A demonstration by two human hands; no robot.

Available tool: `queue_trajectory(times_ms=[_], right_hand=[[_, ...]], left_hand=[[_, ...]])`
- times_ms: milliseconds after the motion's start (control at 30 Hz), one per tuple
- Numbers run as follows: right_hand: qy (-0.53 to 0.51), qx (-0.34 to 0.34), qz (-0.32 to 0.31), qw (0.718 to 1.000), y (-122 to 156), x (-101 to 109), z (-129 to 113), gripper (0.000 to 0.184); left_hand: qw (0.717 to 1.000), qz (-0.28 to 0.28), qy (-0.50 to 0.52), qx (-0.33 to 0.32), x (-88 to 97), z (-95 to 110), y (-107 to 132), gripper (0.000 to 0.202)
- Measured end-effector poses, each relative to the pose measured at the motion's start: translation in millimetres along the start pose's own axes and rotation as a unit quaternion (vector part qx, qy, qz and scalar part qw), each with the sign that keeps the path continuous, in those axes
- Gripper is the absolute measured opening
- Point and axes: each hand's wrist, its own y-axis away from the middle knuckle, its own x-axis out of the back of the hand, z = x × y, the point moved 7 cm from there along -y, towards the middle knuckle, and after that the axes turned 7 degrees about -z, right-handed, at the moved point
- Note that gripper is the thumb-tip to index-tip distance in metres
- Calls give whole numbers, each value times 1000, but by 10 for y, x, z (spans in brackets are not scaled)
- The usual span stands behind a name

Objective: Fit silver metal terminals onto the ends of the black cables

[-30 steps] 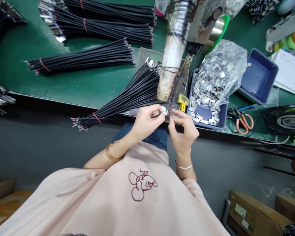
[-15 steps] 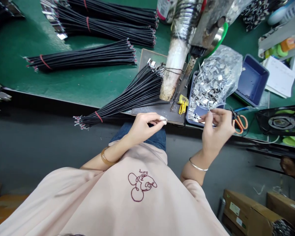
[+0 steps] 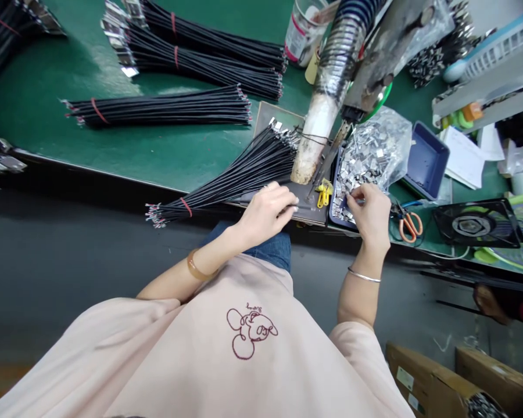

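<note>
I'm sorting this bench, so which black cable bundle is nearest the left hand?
The bundle just beyond the left hand, its left end jutting past the front edge of the green table; the other bundles lie farther away.

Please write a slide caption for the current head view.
Right hand at a blue plastic tray of small silvery metal pieces, left hand near bundled black cables.

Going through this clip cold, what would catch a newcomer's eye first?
Probably the pale, stained tube slanting down over the bench, right of the fanned black cable bundle with its red band. Next, the right hand, fingers down among small silvery metal pieces in a blue tray, while the left hand hovers by the cables. More banded black bundles lie across the green bench, upper left.
</note>
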Motion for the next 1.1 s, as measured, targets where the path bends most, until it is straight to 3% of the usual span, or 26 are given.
queue_trajectory(times_ms=[133, 200, 267, 333, 400, 467, 533, 667, 767, 967, 1100], right_hand=[[-16, -26, -6, 1000, 92, 10, 57, 18], [-26, -41, 12, 999, 140, 17, 55, 17], [-44, -49, 58, 996, 212, 63, 1, 17], [-84, -53, 126, 987, 326, 140, -100, 17], [-153, -58, 183, 969, 464, 191, -231, 16], [-239, -52, 190, 951, 575, 156, -403, 18], [-296, -37, 185, 936, 660, 90, -602, 18], [-278, 55, 245, 927, 800, 61, -987, 4], [-301, 94, 236, 919, 816, -1, -1104, 8], [-389, 32, 143, 910, 744, -147, -1015, 7], [-421, 1, 165, 892, 775, -162, -948, 9]], left_hand=[[989, -82, 104, -60, -61, 227, 88, 16], [982, -88, 163, -40, -88, 256, 104, 16], [972, -63, 225, 25, -108, 194, 101, 16], [944, -38, 310, 108, -153, 80, 102, 13], [897, -24, 407, 171, -219, -21, 104, 11], [855, -19, 477, 200, -268, -80, 92, 9], [835, -14, 506, 213, -282, -115, 75, 8], [826, -15, 515, 228, -282, -130, 55, 12], [827, -22, 513, 229, -285, -111, 52, 12], [843, -28, 483, 235, -285, -100, 58, 15], [830, -5, 503, 243, -280, -126, 59, 9]])
